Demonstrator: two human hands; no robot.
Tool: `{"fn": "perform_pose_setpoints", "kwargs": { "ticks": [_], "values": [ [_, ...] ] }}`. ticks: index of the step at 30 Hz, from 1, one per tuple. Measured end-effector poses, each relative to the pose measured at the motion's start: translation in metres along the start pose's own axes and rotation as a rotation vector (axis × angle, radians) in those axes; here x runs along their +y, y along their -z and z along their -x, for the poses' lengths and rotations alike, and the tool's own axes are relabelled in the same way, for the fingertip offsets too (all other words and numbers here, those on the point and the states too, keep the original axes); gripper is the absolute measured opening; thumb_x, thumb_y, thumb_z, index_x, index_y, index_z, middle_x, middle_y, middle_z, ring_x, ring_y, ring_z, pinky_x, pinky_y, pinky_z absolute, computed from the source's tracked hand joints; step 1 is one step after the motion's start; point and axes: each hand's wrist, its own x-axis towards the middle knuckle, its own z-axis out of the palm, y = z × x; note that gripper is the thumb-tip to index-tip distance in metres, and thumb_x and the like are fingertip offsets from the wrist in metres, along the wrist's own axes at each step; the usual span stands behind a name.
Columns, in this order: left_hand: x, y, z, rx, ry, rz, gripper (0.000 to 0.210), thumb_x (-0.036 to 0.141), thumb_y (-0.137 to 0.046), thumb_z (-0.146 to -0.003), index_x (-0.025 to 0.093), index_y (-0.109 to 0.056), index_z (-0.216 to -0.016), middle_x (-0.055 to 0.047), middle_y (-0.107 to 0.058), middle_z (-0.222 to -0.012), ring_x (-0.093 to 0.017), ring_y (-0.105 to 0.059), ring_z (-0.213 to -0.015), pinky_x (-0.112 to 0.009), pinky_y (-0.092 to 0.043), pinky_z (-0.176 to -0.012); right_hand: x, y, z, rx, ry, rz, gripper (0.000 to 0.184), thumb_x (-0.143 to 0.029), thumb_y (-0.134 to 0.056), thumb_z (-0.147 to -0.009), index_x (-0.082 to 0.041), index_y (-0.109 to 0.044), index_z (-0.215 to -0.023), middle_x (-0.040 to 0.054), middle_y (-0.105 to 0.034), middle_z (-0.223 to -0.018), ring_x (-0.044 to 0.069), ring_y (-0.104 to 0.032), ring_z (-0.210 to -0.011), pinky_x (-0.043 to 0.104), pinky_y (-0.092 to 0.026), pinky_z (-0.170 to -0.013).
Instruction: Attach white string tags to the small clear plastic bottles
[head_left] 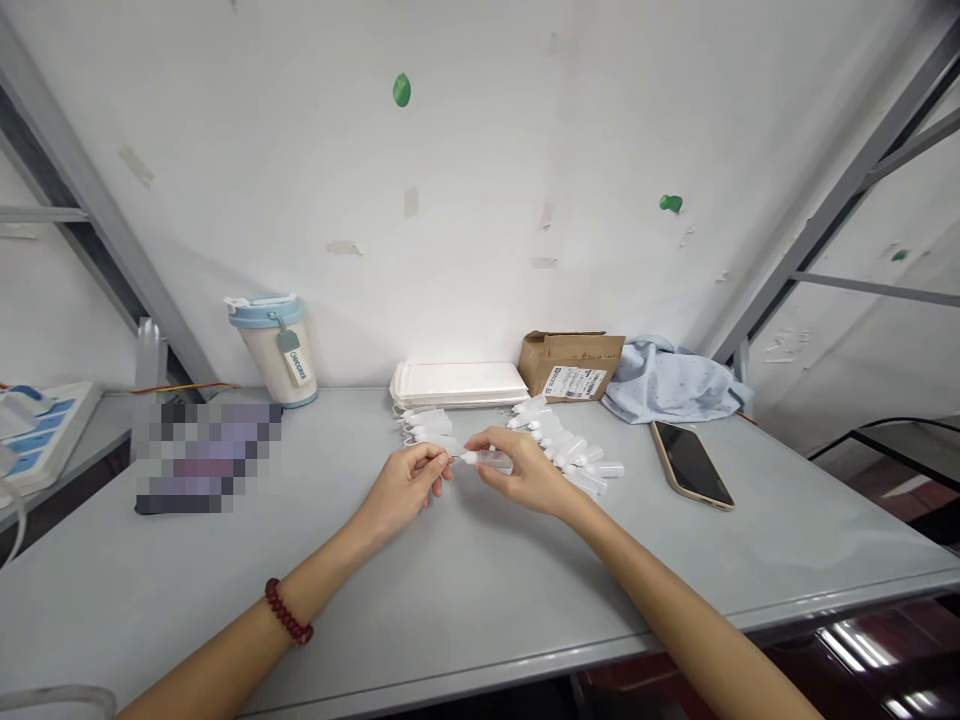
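Fingers of our right hand [529,472] pinching a translucent squeeze bottle [491,461] between them, its nozzle [470,457] toward our left hand [401,487], whose fingertips [442,461] press together just beside it, anything between them too small to tell.

Over the gray desk [480,620], the right hand [523,470] holds a small clear bottle [489,459] while the left hand [409,486] pinches a thin piece [454,458] at the bottle's tip, with whitish bottles [568,446] lying in two groups just beyond the hands and a phone [691,464] farther right.
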Motion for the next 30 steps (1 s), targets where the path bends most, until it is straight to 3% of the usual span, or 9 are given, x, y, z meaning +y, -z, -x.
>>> {"fn": "perform_pose_setpoints", "kwargs": {
  "ticks": [12,20,26,30],
  "values": [
    [0.006,0.001,0.002,-0.063,0.026,0.003,0.032,0.046,-0.049,-0.078,0.016,-0.057,-0.073,0.001,-0.054,-0.062,-0.009,-0.043,-0.047,-0.023,-0.035,-0.047,0.0,0.001,0.0,-0.024,0.069,0.016,0.023,-0.009,-0.054,-0.074,-0.018,-0.062,-0.093,0.0031,-0.065,-0.089,0.015,-0.055,-0.081,0.028,-0.043,-0.073],
    [0.01,0.003,0.004,-0.097,0.039,-0.03,0.028,0.04,-0.048,-0.08,0.015,-0.056,-0.07,0.002,-0.053,-0.061,-0.008,-0.042,-0.048,-0.022,-0.034,-0.047,-0.002,0.002,0.0,-0.03,0.043,0.008,0.024,-0.006,-0.054,-0.072,-0.018,-0.064,-0.09,0.0033,-0.067,-0.089,0.016,-0.058,-0.082,0.025,-0.044,-0.065],
    [0.006,0.003,0.003,-0.129,0.029,-0.054,0.028,0.039,-0.048,-0.08,0.015,-0.055,-0.069,0.002,-0.053,-0.061,-0.008,-0.043,-0.049,-0.021,-0.034,-0.047,0.0,0.002,0.001,-0.038,0.072,-0.015,0.027,-0.004,-0.052,-0.073,-0.02,-0.064,-0.092,0.0028,-0.068,-0.091,0.017,-0.061,-0.087,0.03,-0.045,-0.077],
    [0.0,0.002,0.002,-0.16,-0.002,-0.055,0.027,0.038,-0.049,-0.08,0.015,-0.055,-0.067,0.0,-0.054,-0.064,-0.01,-0.047,-0.053,-0.021,-0.035,-0.047,0.0,0.003,0.001,-0.067,0.063,-0.007,0.027,-0.003,-0.053,-0.073,-0.019,-0.066,-0.09,0.0036,-0.068,-0.09,0.017,-0.061,-0.085,0.029,-0.046,-0.076]
  ]
}}
